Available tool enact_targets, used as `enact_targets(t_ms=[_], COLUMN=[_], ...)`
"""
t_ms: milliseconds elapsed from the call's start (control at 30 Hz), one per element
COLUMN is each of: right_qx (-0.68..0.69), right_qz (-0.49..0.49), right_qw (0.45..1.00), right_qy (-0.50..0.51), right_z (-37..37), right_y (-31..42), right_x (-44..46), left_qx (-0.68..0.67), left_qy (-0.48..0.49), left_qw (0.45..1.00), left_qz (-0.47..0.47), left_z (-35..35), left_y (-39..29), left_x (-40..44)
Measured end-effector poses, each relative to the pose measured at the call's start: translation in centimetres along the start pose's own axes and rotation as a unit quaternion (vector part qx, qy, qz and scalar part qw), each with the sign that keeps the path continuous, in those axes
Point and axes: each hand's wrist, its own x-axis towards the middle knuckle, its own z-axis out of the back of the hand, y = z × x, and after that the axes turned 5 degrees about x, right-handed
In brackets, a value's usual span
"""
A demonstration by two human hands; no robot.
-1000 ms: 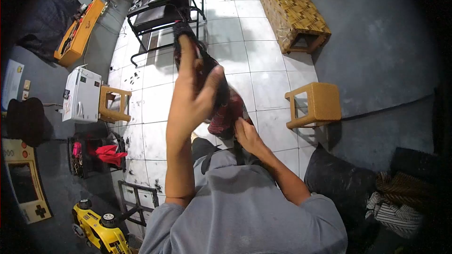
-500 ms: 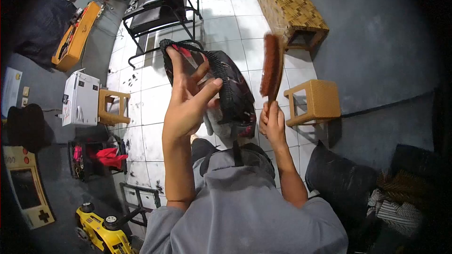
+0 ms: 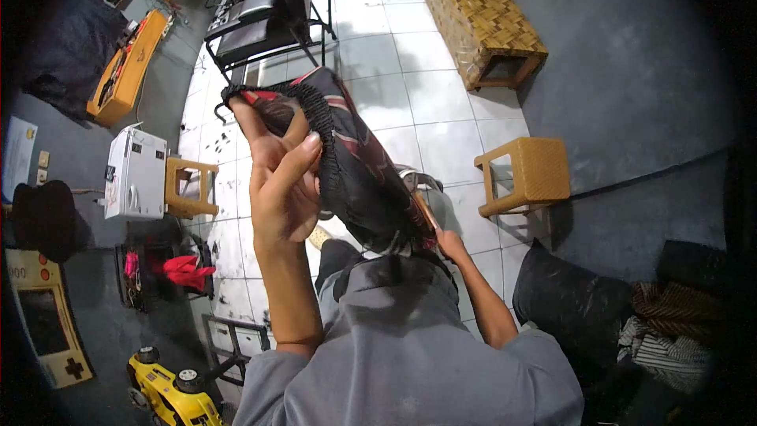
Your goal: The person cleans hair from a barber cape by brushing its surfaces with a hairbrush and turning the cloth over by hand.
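My left hand is raised and holds up a black cloth with red and white patterning. Its fingers are hooked inside the gathered elastic edge, and the thumb shows in front. The cloth hangs to the right of that hand, down towards my lap; whether it is a garment or a cape I cannot tell. Low at its right side, my right hand is closed around the wooden handle of a brush. The brush lies against or just beside the cloth's lower edge, and its bristles are hidden.
Ahead stands a black padded chair with a metal frame. A woven bench and a woven stool line the right wall. Another stool and a small white fridge are at left. Dark tufts mark the tiled floor.
My left hand has shifted left, spreading the cloth out longer. My right hand has lowered the brush from upright at the right, in towards the cloth's lower right side.
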Motion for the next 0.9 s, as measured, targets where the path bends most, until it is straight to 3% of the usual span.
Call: enact_targets(t_ms=[33,100,133,167,200,267,300,367,433,500,533,600,667,733,767,833,900], right_qx=[0.021,0.254,0.423,0.500,0.596,0.598,0.463,0.462,0.444,0.185,0.037,-0.016,-0.102,-0.039,0.034,0.307,0.542], right_qz=[0.069,0.048,0.012,0.087,0.080,0.167,0.230,0.290,0.266,0.278,0.260,0.165,0.084,0.050,0.136,0.109,0.082], right_qw=[0.991,0.953,0.897,0.854,0.797,0.783,0.853,0.838,0.854,0.942,0.964,0.984,0.991,0.997,0.976,0.932,0.830], right_qy=[-0.111,-0.158,-0.123,-0.114,-0.053,-0.028,-0.067,-0.020,0.054,-0.026,-0.030,0.056,0.028,-0.042,-0.167,-0.158,-0.103], right_z=[1.3,5.3,8.7,10.9,14.1,15.9,13.2,10.0,7.0,4.5,4.4,-1.0,-2.3,1.2,3.0,8.2,14.2], right_y=[1.6,7.2,12.1,15.4,20.0,24.1,22.1,21.3,19.6,17.3,15.3,5.2,-0.6,0.8,2.8,10.1,19.2], right_x=[-0.3,-1.6,-4.2,-6.2,-9.9,-13.5,-11.6,-10.3,-8.6,-6.5,-6.3,-0.2,2.0,0.8,-0.1,-3.1,-8.6], left_qx=[0.008,0.051,0.083,0.105,0.127,0.139,0.124,0.112,0.067,0.015,-0.015,0.035,0.030,0.031,0.034,0.051,0.041], left_qy=[0.012,0.006,-0.007,0.014,0.035,0.016,0.023,0.046,0.008,0.005,0.024,-0.030,-0.043,-0.026,-0.005,0.033,0.010], left_qw=[1.000,0.998,0.996,0.994,0.991,0.990,0.992,0.993,0.997,0.995,0.992,0.995,0.992,0.991,0.992,0.993,0.996], left_qz=[0.004,0.030,0.033,0.026,0.021,0.035,0.029,0.008,-0.046,-0.097,-0.121,-0.084,-0.117,-0.124,-0.119,-0.105,-0.079], left_z=[-0.3,-0.2,-0.1,0.0,0.0,-0.9,-1.4,-1.4,-1.8,-1.4,-0.8,-0.5,-0.6,-0.4,-0.2,0.1,-0.3], left_y=[-0.1,0.2,0.6,1.1,1.5,1.9,2.1,1.6,1.0,0.2,-0.2,-1.0,-0.6,-0.2,0.0,0.8,2.1], left_x=[0.0,-0.1,-0.3,-0.2,-0.2,-0.5,-0.5,-0.3,-0.3,-0.2,-0.2,-0.8,-0.7,-0.5,-0.4,-0.4,-0.4])
